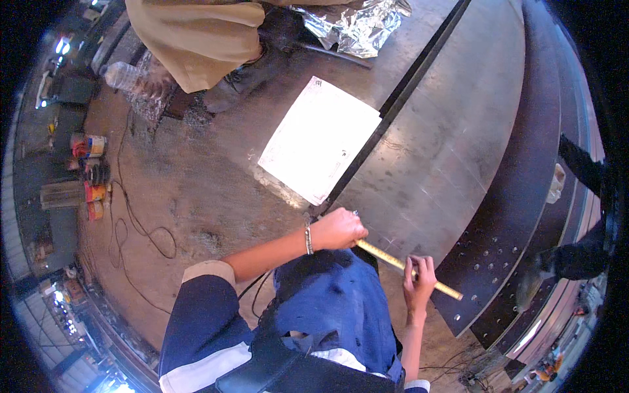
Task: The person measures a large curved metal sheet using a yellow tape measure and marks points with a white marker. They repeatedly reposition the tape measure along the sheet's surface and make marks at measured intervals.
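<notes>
One flat yellow tape [383, 255], left hand [337, 230] clasping it, right hand [420, 281] pinching it, smooth metal plate [436, 157]

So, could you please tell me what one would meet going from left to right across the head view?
Clear plastic bottle, left hand, the stretch of yellow measuring tape between the hands, right hand, another person's dark-clad leg.

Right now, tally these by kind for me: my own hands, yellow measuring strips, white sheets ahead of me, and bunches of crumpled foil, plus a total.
Own hands: 2, left hand and right hand
Yellow measuring strip: 1
White sheet: 1 visible; I can't tell if more lie beneath
Crumpled foil: 1 bunch
Total: 5
</notes>
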The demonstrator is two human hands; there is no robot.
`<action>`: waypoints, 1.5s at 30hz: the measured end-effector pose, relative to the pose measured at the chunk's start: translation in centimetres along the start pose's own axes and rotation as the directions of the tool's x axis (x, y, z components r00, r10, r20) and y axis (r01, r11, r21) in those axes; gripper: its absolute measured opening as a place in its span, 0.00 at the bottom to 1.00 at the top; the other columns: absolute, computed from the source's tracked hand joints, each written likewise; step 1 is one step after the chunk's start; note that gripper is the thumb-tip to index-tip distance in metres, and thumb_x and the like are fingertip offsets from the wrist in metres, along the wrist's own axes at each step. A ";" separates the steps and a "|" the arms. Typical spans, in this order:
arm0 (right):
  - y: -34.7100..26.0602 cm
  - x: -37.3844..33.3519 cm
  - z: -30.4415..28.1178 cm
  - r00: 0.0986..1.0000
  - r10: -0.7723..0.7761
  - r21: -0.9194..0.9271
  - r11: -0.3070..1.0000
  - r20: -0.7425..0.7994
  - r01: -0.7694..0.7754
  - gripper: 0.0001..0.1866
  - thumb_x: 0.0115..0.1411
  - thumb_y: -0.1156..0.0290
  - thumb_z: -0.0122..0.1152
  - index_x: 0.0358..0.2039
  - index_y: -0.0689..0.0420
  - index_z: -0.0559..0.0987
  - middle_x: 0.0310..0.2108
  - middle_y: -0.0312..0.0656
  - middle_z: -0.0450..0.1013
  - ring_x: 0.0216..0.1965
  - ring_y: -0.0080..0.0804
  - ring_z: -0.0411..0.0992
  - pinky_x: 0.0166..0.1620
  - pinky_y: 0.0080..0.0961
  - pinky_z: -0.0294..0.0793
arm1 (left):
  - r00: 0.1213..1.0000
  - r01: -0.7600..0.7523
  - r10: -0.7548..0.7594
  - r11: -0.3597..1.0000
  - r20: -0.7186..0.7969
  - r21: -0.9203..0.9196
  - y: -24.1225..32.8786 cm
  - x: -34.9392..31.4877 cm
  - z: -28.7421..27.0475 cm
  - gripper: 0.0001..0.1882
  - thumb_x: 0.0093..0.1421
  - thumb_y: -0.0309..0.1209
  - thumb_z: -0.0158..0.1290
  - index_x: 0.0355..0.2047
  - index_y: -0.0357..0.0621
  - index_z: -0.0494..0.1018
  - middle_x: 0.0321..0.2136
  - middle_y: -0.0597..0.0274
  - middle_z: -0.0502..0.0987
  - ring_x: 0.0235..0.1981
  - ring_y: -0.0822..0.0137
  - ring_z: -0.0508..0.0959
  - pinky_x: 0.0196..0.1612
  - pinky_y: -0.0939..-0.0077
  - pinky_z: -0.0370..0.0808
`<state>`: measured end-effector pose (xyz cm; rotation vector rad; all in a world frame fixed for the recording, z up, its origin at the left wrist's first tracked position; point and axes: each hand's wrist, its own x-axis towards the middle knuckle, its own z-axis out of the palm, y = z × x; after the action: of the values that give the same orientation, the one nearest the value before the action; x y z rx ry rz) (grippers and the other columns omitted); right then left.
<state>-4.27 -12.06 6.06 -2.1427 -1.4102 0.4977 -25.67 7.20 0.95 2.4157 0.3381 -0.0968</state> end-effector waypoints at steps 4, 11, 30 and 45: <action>-4.0 6.2 3.3 0.887 0.396 0.148 0.888 0.237 -0.435 0.12 0.61 0.66 0.65 0.34 0.64 0.80 0.26 0.48 0.78 0.29 0.29 0.75 0.33 0.28 0.72 | 0.997 0.035 -0.031 0.997 0.066 -0.062 1.1 -0.5 1.7 0.09 0.50 0.36 0.60 0.25 0.45 0.74 0.25 0.56 0.80 0.32 0.51 0.82 0.35 0.53 0.78; -6.9 14.4 15.5 0.776 0.210 0.106 0.936 0.594 -0.335 0.28 0.60 0.46 0.62 0.36 0.64 0.84 0.20 0.48 0.78 0.26 0.36 0.79 0.35 0.36 0.76 | 0.993 0.116 -0.117 0.986 0.004 -0.119 -0.6 -2.3 3.1 0.10 0.48 0.37 0.63 0.28 0.47 0.78 0.24 0.50 0.80 0.32 0.49 0.82 0.35 0.53 0.78; -8.1 21.0 15.1 0.993 0.016 0.188 0.981 0.120 -0.039 0.16 0.62 0.58 0.61 0.40 0.59 0.77 0.27 0.55 0.79 0.32 0.57 0.78 0.35 0.48 0.75 | 0.970 0.234 -0.240 0.960 -0.022 -0.154 -2.9 -2.7 -0.1 0.10 0.53 0.37 0.62 0.31 0.47 0.77 0.27 0.55 0.80 0.34 0.51 0.81 0.38 0.54 0.77; -0.8 7.2 2.3 0.827 -0.167 0.065 0.985 0.537 0.158 0.12 0.59 0.66 0.66 0.42 0.54 0.80 0.34 0.44 0.77 0.35 0.49 0.77 0.36 0.39 0.76 | 0.981 0.196 -0.193 0.965 0.034 -0.177 -4.0 -2.6 -1.3 0.12 0.53 0.39 0.64 0.31 0.49 0.75 0.27 0.58 0.79 0.35 0.53 0.81 0.36 0.55 0.76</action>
<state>-3.31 -4.71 4.57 -1.9169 -1.8561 1.1103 -29.27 10.38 -0.12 2.1974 0.5524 -0.1670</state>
